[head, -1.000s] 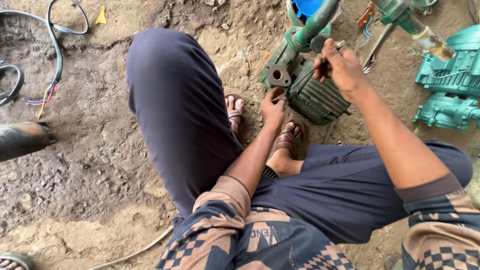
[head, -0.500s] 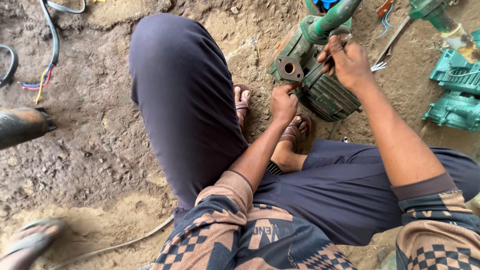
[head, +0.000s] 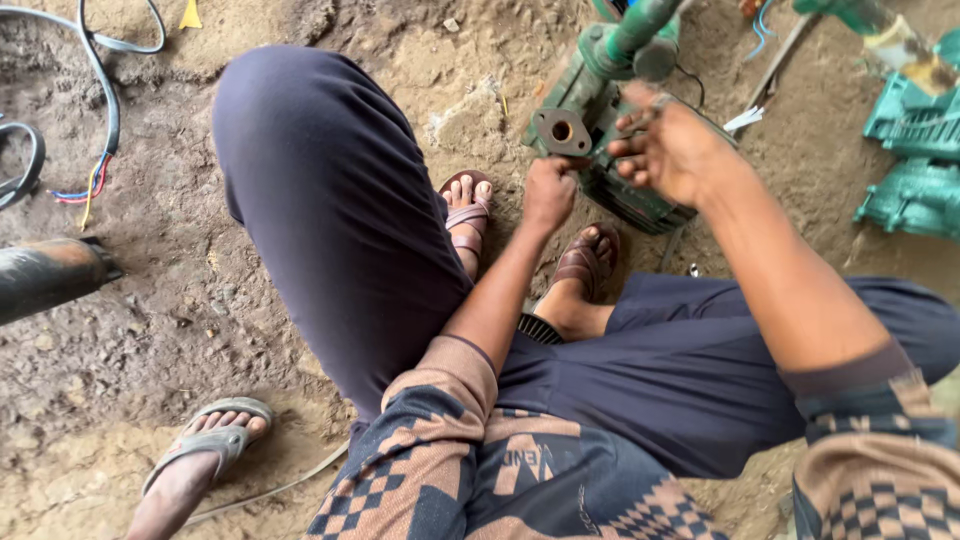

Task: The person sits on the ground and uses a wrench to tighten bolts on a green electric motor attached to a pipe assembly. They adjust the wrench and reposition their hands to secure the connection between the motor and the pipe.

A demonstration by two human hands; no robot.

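One heavy green cast-metal water pump with a ribbed motor body (head: 640,205) sits on the dirt floor (head: 180,300) beyond your sandalled feet: rigid, grimy, probably slick. Your left hand (head: 548,193) is curled tight just below its round flange (head: 561,131); your right hand (head: 675,148) hovers above the ribs, fingers loosely spread.

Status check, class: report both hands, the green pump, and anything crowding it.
Left hand closed at green pump flange. Right hand open, fingers spread over pump body. Sandalled feet close beneath; pipe above.

Grey cable (head: 100,60), teal castings (head: 910,150), perhaps pipe (head: 45,275)
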